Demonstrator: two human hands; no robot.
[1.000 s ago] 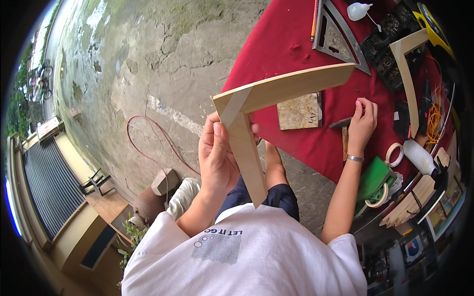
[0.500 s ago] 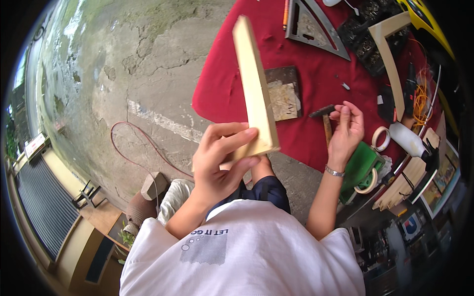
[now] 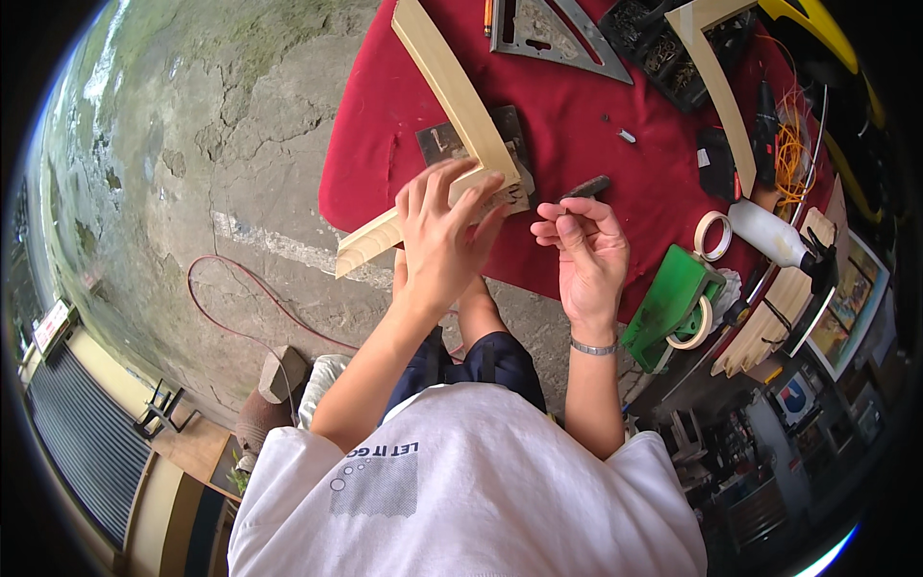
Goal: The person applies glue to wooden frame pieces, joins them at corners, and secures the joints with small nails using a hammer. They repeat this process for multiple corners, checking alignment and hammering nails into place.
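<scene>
An L-shaped wooden frame piece (image 3: 452, 91) lies with its corner on a dark block (image 3: 512, 135) at the near edge of the cloth-covered table. Over its shorter arm, close to the corner, my left hand (image 3: 437, 231) is open, its fingers apart and slightly blurred. To the right, my right hand (image 3: 586, 255) is raised palm up with thumb and fingertips pinched together; whatever lies between them is too small to name. Just behind those fingertips shows the dark head of a hammer (image 3: 585, 188), its handle hidden by the hand.
Red cloth (image 3: 385, 106) covers the table. A metal triangle square (image 3: 562, 38), a black nail tray (image 3: 663, 58) and another wooden corner (image 3: 716, 87) lie at the far side. On the right are a green tool (image 3: 668, 298), a tape roll (image 3: 712, 237) and a white bottle (image 3: 769, 234).
The frame piece has come down from the air onto the block, and my left fingers have loosened from it. My right hand has moved left toward the corner, still pinched.
</scene>
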